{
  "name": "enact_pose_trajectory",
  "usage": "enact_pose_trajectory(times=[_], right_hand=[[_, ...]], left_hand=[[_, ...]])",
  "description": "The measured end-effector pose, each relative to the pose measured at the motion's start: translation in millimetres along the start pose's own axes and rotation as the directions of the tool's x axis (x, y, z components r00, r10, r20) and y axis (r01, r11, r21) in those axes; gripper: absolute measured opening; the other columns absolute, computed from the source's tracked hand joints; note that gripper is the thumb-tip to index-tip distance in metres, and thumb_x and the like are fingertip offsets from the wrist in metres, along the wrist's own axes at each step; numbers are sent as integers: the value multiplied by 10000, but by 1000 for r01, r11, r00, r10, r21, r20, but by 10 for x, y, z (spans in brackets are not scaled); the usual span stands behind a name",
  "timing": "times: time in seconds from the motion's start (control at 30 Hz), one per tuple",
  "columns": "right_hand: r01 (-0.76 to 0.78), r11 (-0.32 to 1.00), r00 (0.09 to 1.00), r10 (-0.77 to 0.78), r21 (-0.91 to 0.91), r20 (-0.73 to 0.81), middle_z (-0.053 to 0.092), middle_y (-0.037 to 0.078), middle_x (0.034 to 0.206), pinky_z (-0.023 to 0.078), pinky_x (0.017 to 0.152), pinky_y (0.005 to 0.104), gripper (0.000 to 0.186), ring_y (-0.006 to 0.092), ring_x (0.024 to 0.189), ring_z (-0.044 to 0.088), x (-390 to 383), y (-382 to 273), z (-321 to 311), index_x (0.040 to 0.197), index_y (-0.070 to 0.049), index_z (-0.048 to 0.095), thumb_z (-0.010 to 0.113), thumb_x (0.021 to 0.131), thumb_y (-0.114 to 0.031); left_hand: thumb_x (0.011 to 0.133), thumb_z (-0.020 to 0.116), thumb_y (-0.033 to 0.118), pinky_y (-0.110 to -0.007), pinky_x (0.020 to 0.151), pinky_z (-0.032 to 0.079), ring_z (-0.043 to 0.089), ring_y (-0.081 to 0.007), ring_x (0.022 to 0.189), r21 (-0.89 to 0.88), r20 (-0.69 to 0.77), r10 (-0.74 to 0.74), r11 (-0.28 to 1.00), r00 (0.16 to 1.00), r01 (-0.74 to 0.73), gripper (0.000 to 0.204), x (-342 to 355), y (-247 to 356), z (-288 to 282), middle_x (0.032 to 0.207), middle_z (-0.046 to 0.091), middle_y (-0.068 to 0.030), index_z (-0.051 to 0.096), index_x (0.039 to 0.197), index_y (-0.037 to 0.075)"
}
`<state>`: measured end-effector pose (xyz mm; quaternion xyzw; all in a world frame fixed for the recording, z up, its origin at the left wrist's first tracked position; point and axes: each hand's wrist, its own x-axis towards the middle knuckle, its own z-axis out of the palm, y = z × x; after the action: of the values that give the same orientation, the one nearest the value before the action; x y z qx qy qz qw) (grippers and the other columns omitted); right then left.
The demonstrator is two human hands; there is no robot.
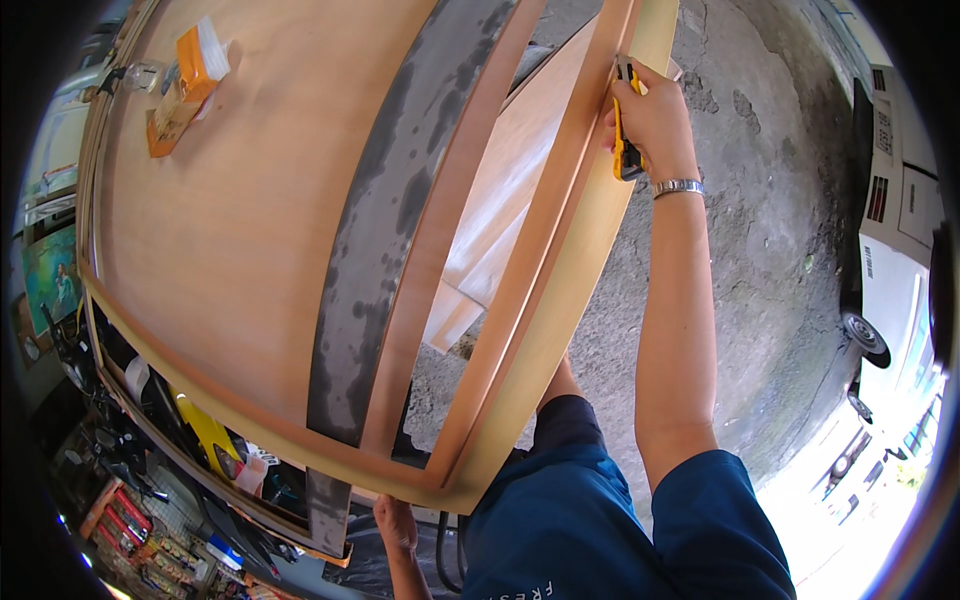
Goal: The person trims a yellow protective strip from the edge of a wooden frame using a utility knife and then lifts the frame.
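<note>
My right hand (660, 122) is closed around a yellow and black utility knife (627, 163), held against the far right side of a wooden frame (500, 320). A pale, thin wood strip (545, 345) runs along the frame's outer right edge, its side sticking out past the darker wood. My left hand (395, 522) is low, just under the frame's near corner, with its fingers curled; what they hold, if anything, is hidden. Between the frame's inner bar and a broad wood panel (260, 250) lies a grey strip (385, 240) with dark, wet-looking blotches.
An orange and white carton (185, 95) and a clear jar (146, 77) are at the panel's far left. Through the frame's opening shows a light board (490, 240) below. Rough concrete floor (770, 230) stretches right toward a white vehicle (890, 240). Stocked shelves (125, 530) stand lower left.
</note>
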<state>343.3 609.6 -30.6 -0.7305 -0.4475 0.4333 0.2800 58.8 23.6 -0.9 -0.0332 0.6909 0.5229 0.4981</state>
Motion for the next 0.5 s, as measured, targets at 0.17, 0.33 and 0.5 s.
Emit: enact_pose_trajectory(times=[0.17, 0.33, 0.5], right_hand=[[2, 1000, 1000, -2, 16, 0, 606, 106, 638, 505, 429, 328, 567, 198, 445, 601, -47, 68, 26, 1470, -44, 446, 554, 922, -138], [15, 1000, 1000, -15, -4, -8, 603, 106, 620, 495, 423, 329, 571, 201, 436, 600, -163, 85, 42, 1470, -35, 442, 556, 918, -132], [42, 999, 999, -42, -6, 3, 657, 123, 614, 534, 463, 321, 546, 228, 436, 650, -291, 111, 62, 1410, 37, 483, 541, 900, -148]], left_hand=[[1020, 563, 360, -347, 912, 451, 611, -175, 961, 32, 23, -7, 999, 1000, 6, 384, 17, 6, -38, 1017, 669, -60, 655, 1057, -11], [1027, 550, 359, -331, 898, 457, 608, -161, 955, 75, 35, -10, 997, 999, 7, 394, 24, 15, -56, 1014, 666, -62, 650, 1054, -20], [1028, 549, 360, -316, 875, 460, 605, -150, 942, 99, 49, 6, 995, 999, -11, 403, 38, -18, -122, 1015, 668, -61, 648, 1043, -30]])
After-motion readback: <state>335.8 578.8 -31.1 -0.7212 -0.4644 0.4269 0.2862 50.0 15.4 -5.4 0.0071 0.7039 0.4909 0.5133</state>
